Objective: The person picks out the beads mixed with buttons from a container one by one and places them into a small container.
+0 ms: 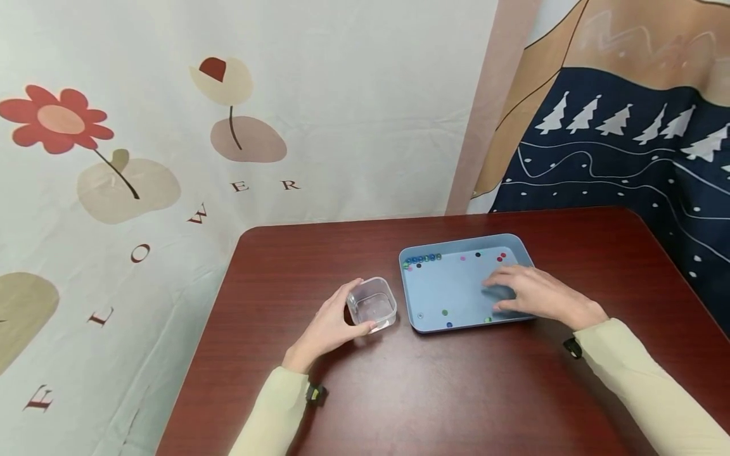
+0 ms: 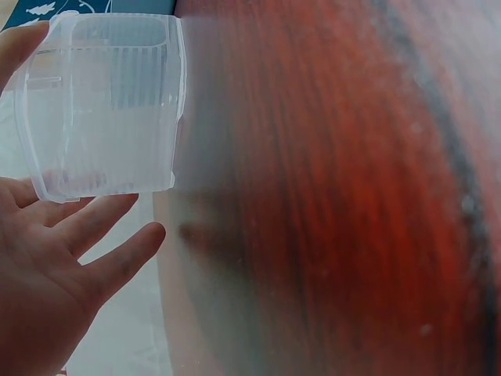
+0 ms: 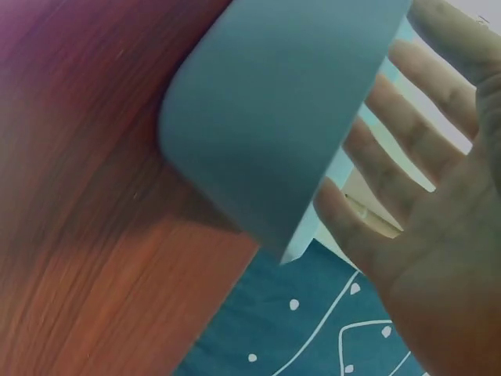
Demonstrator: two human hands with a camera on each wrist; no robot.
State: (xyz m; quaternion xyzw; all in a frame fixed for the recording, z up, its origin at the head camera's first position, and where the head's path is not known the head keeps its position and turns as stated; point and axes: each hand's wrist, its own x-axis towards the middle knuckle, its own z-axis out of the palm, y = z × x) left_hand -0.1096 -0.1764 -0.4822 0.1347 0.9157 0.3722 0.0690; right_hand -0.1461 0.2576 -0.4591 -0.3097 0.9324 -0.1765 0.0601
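My left hand (image 1: 325, 329) holds a small clear plastic box (image 1: 373, 306) between thumb and fingers, just left of the tray, its opening facing up. In the left wrist view the box (image 2: 109, 117) looks see-through, with some fingers spread beneath it. A shallow light-blue tray (image 1: 453, 288) lies beside it. My right hand (image 1: 536, 292) reaches over the tray's right side, fingers spread and loosely bent. Several blue round beads (image 1: 423, 258) line its far left corner. Small red beads (image 1: 501, 257), a green bead (image 1: 445, 312) and other coloured ones lie scattered. The right palm hides part of the tray.
The tray and box are on a dark red-brown wooden table (image 1: 433, 392). A pale cloth with flower prints (image 1: 365, 114) hangs behind its far edge. Dark blue cloth with white trees (image 1: 616, 152) hangs at the right.
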